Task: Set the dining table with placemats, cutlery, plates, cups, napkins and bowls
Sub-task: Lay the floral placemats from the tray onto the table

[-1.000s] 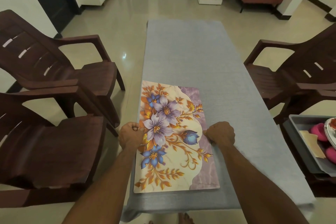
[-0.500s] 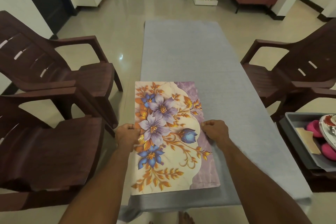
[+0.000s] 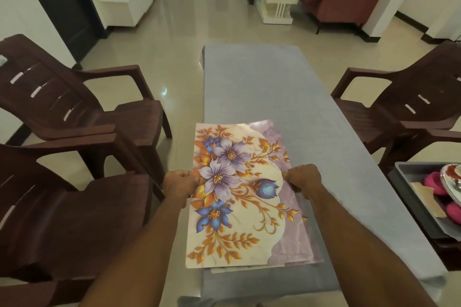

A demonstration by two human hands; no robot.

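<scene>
You have a floral placemat (image 3: 239,197) at the near end of the grey-clothed surface (image 3: 262,87), long side running away from you, its left edge overhanging; purple and blue flowers with orange leaves on cream, mauve right border.

I can't see what lies under the placemat (image 3: 249,194); pale edges peek out at its near end. The grey tray (image 3: 409,182) off the table's right edge is cut off, its contents unclear.
</scene>
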